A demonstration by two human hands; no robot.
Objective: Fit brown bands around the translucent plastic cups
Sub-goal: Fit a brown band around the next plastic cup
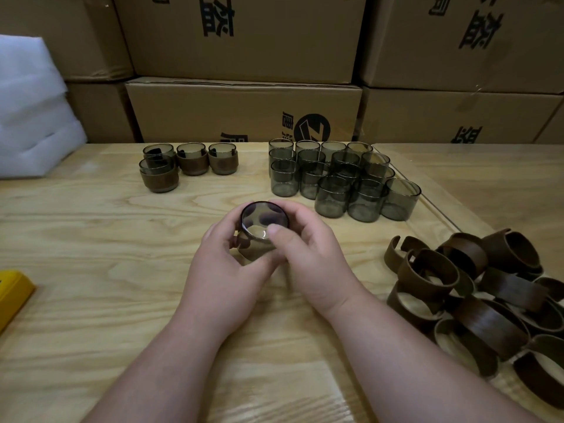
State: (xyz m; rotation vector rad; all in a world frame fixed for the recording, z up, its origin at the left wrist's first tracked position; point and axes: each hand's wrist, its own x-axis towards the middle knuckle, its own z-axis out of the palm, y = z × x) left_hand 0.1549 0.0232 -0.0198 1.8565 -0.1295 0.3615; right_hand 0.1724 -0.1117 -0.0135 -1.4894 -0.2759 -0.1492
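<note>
Behind both hands' grip point(265, 248), cup point(265, 219) sides and band mostly hidden.

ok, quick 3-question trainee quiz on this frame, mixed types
1. True or false: both hands grip the same cup.
2. The loose brown bands lie on which side of the table? A) the person's left B) the person's right C) against the boxes
3. Fill in: at the far left stand finished banded cups, numbering ____.

Key: 1 true: left hand and right hand both hold it. 2 B. 3 four.
</note>
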